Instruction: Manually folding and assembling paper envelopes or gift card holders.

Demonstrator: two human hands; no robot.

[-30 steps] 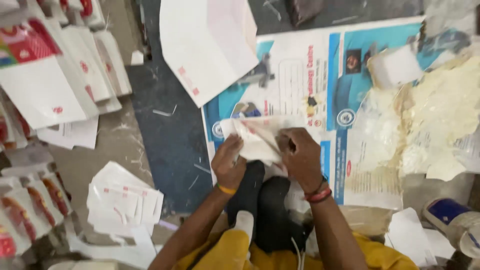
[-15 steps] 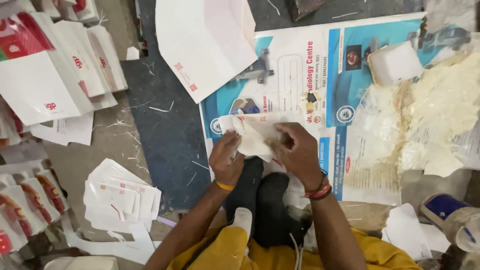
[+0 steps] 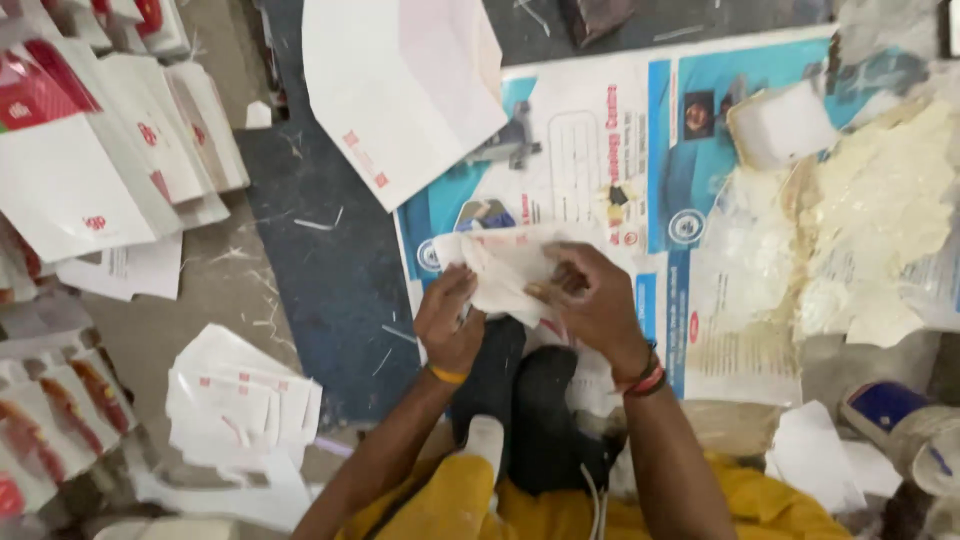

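At the bottom of the frame, yellow clothing (image 3: 470,505) and two dark-trousered knees (image 3: 520,400) of the seated person are seen, with both forearms rising from them toward the centre. The left hand (image 3: 448,322), marked by a yellow wristband (image 3: 447,375), is closed on the lower left edge of a small white paper envelope (image 3: 505,270) printed with red marks; its fingers are curled narrowly around the paper. The right hand (image 3: 592,300), bearing red and dark bangles (image 3: 643,378) at the wrist, is laid over the right part of the same envelope, the fingers (image 3: 560,285) bent and pressed onto the sheet, so that the envelope is held between both hands. The envelope is located at the centre of the frame, just above the knees and over the lower left part of a large blue and white printed poster (image 3: 600,140) spread on the floor. To the lower left, a loose stack of small white folded envelopes (image 3: 240,400) is placed on the grey floor (image 3: 215,290), well apart from the hands. At the lower right, a blue and white container (image 3: 885,410) is partly shown. To the right of the poster, a patch of crumpled cream-coloured paper (image 3: 880,200) is spread. Farther off, at the upper centre, a large white unfolded envelope sheet (image 3: 400,85) is laid across a dark mat (image 3: 330,260). At the upper left, overlapping rows of white and red envelopes (image 3: 100,150) are arranged.
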